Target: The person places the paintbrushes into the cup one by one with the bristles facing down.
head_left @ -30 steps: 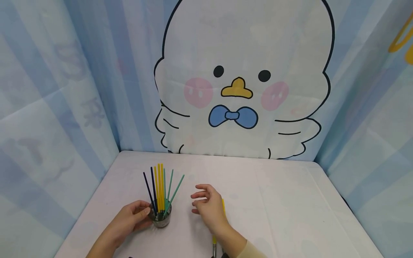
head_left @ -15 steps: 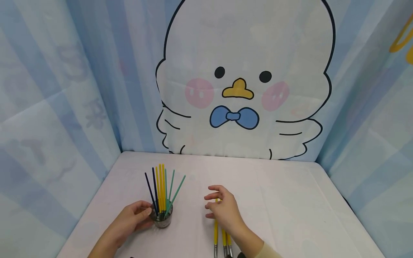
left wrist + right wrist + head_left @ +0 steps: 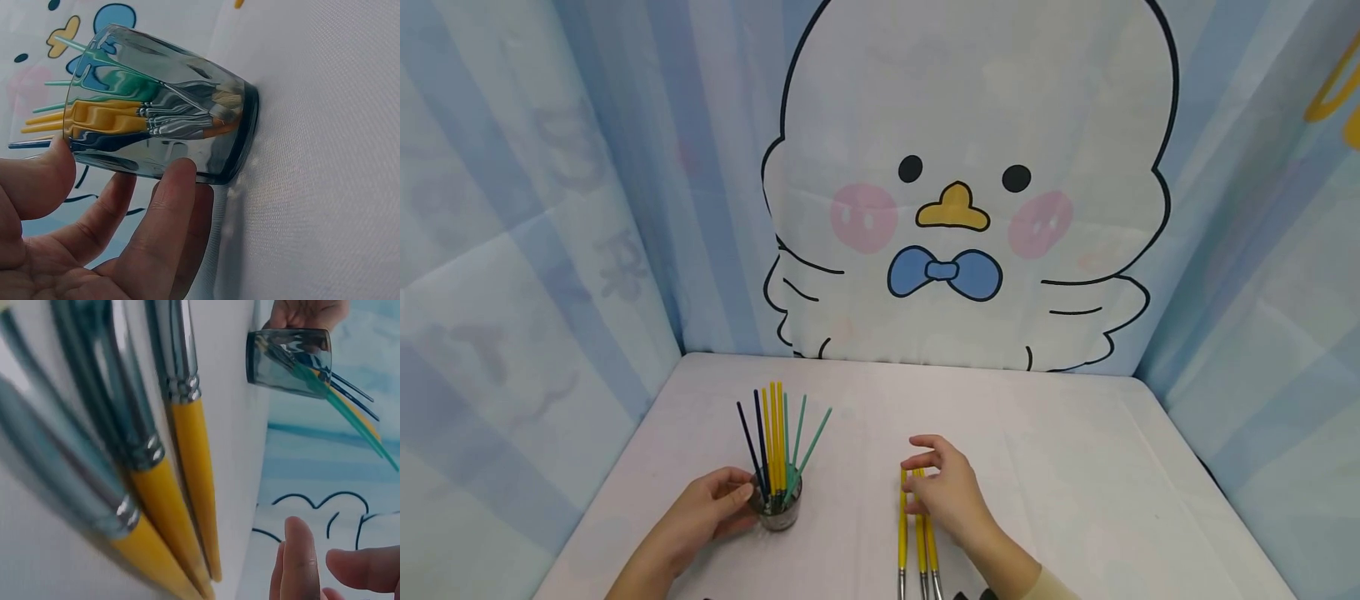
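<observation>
A clear glass (image 3: 777, 518) stands upright on the left of the table, holding several paintbrushes with navy, yellow and teal handles, bristles down. Beside it is my left hand (image 3: 703, 510). In the left wrist view its thumb and fingertips lie along one side of the glass (image 3: 187, 59), without wrapping round it. To the right, three yellow-handled paintbrushes (image 3: 902, 533) lie side by side on the tabletop, their metal ferrules toward me. Above their far handle ends hovers my right hand (image 3: 951, 492), fingers loosely bent with nothing in them. The right wrist view shows these yellow brushes (image 3: 195, 462) close up.
A pale cloth covers the table (image 3: 1075, 467). Dark tips (image 3: 988, 594) poke in at the front edge, near the right sleeve (image 3: 1051, 586). Behind hangs a curtain (image 3: 955, 325) with a cartoon chick, and blue striped curtains flank both sides.
My right hand has moved rightward, away from the glass, uncovering the three yellow brushes beneath it. The left hand stays at the glass.
</observation>
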The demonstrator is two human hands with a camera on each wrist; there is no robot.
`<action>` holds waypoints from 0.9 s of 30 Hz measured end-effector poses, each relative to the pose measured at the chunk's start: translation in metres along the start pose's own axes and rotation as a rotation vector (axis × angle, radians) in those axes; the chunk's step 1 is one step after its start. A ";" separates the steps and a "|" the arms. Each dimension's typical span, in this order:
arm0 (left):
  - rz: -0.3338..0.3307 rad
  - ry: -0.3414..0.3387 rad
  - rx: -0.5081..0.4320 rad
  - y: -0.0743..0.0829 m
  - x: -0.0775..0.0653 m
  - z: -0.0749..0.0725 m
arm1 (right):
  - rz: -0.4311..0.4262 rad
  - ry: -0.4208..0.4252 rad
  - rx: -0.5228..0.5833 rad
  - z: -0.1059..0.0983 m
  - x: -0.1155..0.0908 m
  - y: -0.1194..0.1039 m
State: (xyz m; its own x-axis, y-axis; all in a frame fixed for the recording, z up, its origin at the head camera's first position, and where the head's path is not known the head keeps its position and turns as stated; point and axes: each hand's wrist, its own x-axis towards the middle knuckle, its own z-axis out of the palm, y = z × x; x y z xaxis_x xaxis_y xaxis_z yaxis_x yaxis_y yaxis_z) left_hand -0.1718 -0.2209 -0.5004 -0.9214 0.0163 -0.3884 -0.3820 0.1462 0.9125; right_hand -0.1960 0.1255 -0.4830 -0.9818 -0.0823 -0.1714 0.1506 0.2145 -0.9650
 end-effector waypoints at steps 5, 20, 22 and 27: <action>0.006 0.000 0.000 -0.001 0.001 0.000 | 0.012 0.021 -0.036 -0.009 0.001 0.003; 0.000 -0.001 -0.007 -0.003 0.003 -0.001 | 0.088 0.078 -0.197 -0.021 0.005 0.012; 0.000 -0.001 -0.007 -0.003 0.003 -0.001 | 0.096 0.081 -0.221 -0.022 0.006 0.012; 0.002 -0.007 -0.012 -0.003 0.002 -0.001 | 0.113 0.082 -0.272 -0.023 0.005 0.016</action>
State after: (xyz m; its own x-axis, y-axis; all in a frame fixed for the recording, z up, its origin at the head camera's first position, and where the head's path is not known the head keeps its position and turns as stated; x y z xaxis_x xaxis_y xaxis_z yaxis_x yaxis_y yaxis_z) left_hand -0.1728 -0.2225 -0.5037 -0.9217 0.0239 -0.3871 -0.3807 0.1345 0.9148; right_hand -0.2012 0.1514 -0.4946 -0.9683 0.0338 -0.2475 0.2338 0.4717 -0.8502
